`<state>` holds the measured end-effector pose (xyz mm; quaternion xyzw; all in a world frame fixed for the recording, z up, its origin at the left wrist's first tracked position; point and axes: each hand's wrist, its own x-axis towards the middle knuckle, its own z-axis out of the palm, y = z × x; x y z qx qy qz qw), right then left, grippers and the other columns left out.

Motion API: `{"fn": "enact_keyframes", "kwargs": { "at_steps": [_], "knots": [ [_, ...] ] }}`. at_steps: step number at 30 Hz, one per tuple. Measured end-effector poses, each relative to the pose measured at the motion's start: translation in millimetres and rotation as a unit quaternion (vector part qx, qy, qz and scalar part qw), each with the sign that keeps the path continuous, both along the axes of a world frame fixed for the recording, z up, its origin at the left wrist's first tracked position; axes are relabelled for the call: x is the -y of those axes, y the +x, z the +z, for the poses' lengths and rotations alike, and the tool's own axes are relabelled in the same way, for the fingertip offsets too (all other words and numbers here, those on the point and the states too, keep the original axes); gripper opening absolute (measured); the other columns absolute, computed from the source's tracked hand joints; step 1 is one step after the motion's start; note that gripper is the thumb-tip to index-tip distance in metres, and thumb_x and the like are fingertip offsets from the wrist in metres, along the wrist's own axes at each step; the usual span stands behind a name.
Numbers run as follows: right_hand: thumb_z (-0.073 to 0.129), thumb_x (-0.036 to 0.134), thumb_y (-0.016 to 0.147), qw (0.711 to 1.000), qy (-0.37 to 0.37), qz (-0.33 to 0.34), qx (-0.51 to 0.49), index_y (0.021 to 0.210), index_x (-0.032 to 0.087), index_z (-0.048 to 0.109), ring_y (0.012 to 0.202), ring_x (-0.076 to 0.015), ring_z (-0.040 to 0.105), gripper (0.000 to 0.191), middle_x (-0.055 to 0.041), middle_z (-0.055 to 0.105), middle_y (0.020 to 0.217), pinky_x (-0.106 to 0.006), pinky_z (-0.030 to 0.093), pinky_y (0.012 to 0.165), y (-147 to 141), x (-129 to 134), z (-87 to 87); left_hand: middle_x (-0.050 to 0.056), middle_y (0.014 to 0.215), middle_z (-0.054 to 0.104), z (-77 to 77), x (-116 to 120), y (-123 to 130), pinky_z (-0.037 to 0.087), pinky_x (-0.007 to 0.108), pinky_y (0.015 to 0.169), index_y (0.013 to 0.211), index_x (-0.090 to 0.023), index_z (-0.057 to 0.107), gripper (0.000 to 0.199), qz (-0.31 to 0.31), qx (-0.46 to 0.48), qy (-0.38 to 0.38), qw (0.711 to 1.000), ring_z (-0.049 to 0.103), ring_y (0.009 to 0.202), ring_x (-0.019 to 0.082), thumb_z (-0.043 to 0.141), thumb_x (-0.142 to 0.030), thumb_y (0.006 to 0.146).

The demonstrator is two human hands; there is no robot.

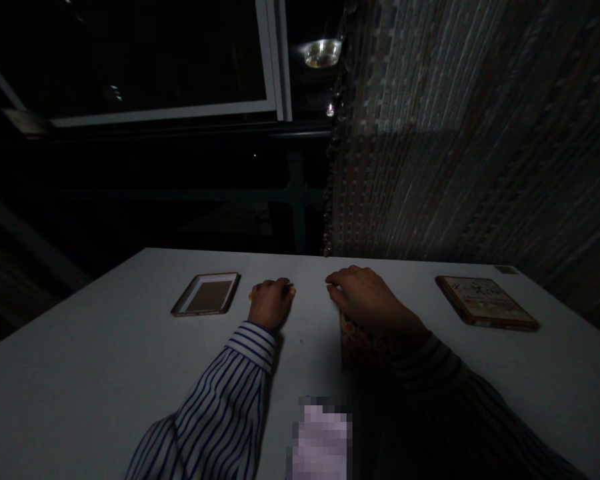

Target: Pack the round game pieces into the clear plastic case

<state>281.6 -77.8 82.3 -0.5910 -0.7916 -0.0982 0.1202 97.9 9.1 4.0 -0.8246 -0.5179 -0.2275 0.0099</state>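
Note:
On the white table [300, 373], my left hand [271, 303] is closed with its palm down. Small orange-yellow bits show at both sides of its fingers, so it grips a light-coloured piece whose kind I cannot make out. My right hand [367, 297] is to the right, over a dark box with a round floral pattern [363, 343]. Its thumb and fingers are drawn together in a pinch, and anything between the tips is too small or dark to name. The right forearm's shade hides much of the patterned box.
Left of my left hand lies a shallow open box [180, 307] with a brown rim and brown base. At the right is a flat box with a printed picture [490, 300]. A small dark rectangle [506, 270] lies by the far right corner. A string curtain [410, 167] hangs behind.

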Motion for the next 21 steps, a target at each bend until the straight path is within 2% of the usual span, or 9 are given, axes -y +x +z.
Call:
{"fn": "enact_keyframes", "kwargs": {
  "at_steps": [13, 21],
  "knots": [
    [0.036, 0.03, 0.085, 1.0, -0.009, -0.016, -0.013, 0.1, 0.018, 0.06, 0.092, -0.0195, 0.054, 0.031, -0.0078, 0.064, 0.095, -0.03, 0.035, 0.079, 4, 4, 6.4, 0.008, 0.094, 0.064, 14.1, 8, 6, 0.039, 0.034, 0.084, 0.101, -0.019, 0.058, 0.03, -0.063, 0.126, 0.043, 0.989, 0.056, 0.09, 0.022, 0.044, -0.036, 0.081],
    [0.037, 0.029, 0.085, 0.998, 0.011, -0.008, -0.053, 0.098, 0.019, 0.061, 0.09, -0.0179, 0.055, 0.03, -0.006, 0.065, 0.094, -0.028, 0.037, 0.079, 11, 8, 12.2, 0.007, 0.094, 0.062, 33.6, 22, 15, 0.041, 0.032, 0.082, 0.101, -0.018, 0.057, 0.028, -0.097, 0.189, 0.043, 0.976, 0.054, 0.089, 0.02, 0.05, -0.032, 0.077]
  ]
}}
